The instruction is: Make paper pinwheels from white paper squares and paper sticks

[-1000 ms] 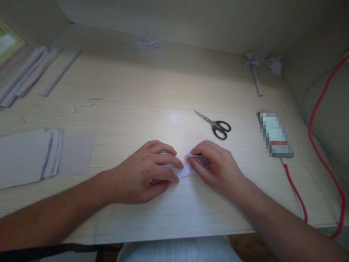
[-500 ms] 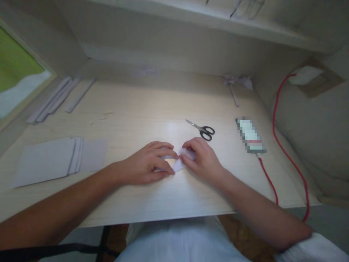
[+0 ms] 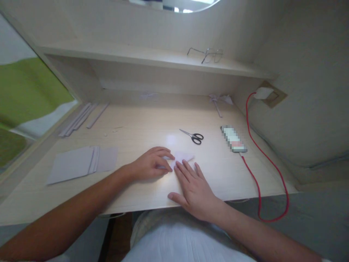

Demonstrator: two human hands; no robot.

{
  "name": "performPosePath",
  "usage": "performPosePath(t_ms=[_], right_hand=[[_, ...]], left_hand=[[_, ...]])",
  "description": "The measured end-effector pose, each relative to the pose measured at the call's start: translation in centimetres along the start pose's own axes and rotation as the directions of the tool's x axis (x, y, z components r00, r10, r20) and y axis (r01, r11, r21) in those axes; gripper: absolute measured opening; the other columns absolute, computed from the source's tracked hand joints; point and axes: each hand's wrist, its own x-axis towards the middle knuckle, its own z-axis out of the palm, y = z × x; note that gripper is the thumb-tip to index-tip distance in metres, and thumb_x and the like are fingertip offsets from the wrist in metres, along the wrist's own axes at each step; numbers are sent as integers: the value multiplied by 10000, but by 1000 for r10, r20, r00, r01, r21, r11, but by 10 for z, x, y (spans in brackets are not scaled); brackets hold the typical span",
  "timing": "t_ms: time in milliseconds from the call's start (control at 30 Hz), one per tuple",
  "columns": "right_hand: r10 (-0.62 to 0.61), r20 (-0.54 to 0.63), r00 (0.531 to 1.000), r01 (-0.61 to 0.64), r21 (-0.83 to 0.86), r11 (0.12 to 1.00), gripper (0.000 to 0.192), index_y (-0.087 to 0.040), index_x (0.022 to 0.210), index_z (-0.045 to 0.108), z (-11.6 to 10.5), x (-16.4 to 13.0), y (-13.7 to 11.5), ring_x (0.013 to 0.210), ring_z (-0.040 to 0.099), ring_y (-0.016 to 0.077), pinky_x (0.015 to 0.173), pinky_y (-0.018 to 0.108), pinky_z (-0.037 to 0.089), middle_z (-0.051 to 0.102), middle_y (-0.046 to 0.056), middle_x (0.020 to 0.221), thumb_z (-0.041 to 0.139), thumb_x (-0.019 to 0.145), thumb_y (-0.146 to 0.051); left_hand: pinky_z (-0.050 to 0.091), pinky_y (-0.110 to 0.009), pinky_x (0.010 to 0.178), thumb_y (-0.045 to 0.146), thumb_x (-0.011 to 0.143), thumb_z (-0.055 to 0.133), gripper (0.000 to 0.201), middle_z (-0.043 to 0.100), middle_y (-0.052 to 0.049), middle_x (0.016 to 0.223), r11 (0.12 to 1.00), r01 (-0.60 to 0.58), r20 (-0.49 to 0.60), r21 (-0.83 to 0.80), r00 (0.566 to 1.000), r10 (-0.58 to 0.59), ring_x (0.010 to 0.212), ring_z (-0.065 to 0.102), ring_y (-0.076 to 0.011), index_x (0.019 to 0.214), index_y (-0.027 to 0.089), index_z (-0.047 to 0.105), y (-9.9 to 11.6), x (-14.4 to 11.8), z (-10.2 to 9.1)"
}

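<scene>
A small folded piece of white paper (image 3: pixel 184 157) lies on the desk in front of me, partly hidden by my fingers. My left hand (image 3: pixel 152 162) grips its left side, thumb and curved fingertips holding it against the desk. From the near side, my right hand (image 3: pixel 195 189) rests palm down with fingers stretched out, their tips on the paper's lower edge and the thumb spread to the left. Just beyond the paper lies a pair of scissors (image 3: pixel 194 137) with black handles, its blades pointing to the far left.
On the left are stacked paper sheets (image 3: pixel 71 165) and folded paper strips (image 3: pixel 79 120). A phone (image 3: pixel 233 139) with a red cable (image 3: pixel 272 163) lies right. Paper pieces with a stick-like strip (image 3: pixel 217 108) lie at the back. Glasses (image 3: pixel 211 55) sit on the shelf (image 3: pixel 152 62).
My right hand has let go of the paper's right part and flattened out, fingertips on its near edge. My left hand keeps its grip. The view has tilted up, showing more shelf.
</scene>
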Motion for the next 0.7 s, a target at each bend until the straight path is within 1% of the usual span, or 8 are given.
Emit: performPosePath(t_ms=[100,267,467,600,700], right_hand=[[16,25,1000,-15,-11,1000,891,-103,1617,316,5,1,2,1594,176,356,1268,654,142,230,139,1704,415,984,-722],[74,-2,997,-74,-19,997,872,-141,1629,304,7,-3,10,1597,173,341,1263,657,147,239,132,1705,392,988,-726],[193,-54,980,-195,-34,980,872,-120,1631,291,9,-5,29,1587,206,349,1251,666,135,248,181,1698,379,997,-711],[215,-86,973,-217,-16,976,847,-135,1623,318,5,-5,36,1575,239,358,1234,682,149,288,195,1685,403,997,-699],[221,-112,969,-224,-15,975,784,-144,1592,387,3,-5,34,1563,271,359,1223,683,184,331,198,1670,429,1006,-664]], left_hand=[[406,-474,1141,304,925,702,151,730,-23,1297,1000,-6,-15,-17,1000,5,1300,584,-258,1000,334,830,2,1,-1],[408,-464,1137,290,917,708,152,734,-19,1290,999,-5,-22,-36,1000,4,1308,576,-260,989,338,833,2,2,-1],[407,-464,1133,287,909,709,156,728,-24,1298,999,13,-16,-50,1000,-14,1306,568,-265,987,336,835,2,1,0],[407,-472,1135,269,906,702,168,727,-26,1301,998,34,-6,-55,999,-35,1309,567,-266,987,335,834,4,1,0],[417,-476,1125,294,904,710,154,733,-31,1291,997,45,-17,-69,999,-46,1300,574,-270,988,332,834,6,1,-1]])
